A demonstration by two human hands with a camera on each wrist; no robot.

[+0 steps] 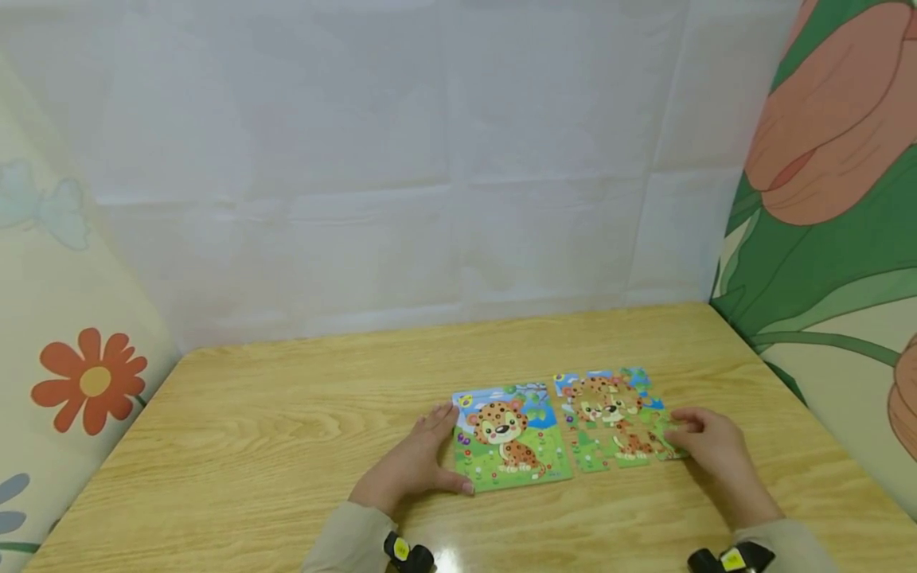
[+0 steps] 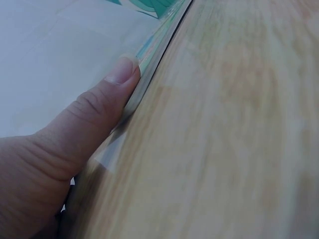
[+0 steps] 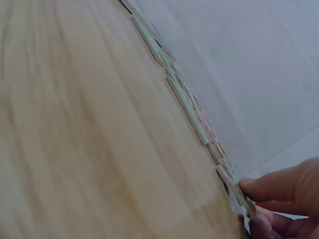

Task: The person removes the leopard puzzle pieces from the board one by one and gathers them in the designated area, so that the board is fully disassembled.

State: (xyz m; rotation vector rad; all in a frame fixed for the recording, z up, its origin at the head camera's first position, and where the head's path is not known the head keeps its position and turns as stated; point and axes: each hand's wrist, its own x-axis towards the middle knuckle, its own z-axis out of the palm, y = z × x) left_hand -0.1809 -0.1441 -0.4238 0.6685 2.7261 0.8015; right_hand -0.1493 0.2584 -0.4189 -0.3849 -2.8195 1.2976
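A puzzle picture (image 1: 509,438) of a spotted leopard cub on green grass lies flat on the table. My left hand (image 1: 411,461) rests along its left side, fingers at the upper corner, thumb (image 2: 114,82) against the lower edge. To its right lies a second leopard picture (image 1: 609,406) made of separate pieces, with gaps between some of them. At the right edge of these pieces, my right hand (image 1: 712,446) pinches a puzzle piece (image 3: 232,186) between thumb and fingers. That piece is slightly tilted off the table in the right wrist view. Its print is mostly hidden.
The wooden table (image 1: 272,430) reaches back to a white cloth backdrop (image 1: 358,199). A panel with a red flower (image 1: 93,382) stands at the left, and one with large tulips (image 1: 831,127) at the right.
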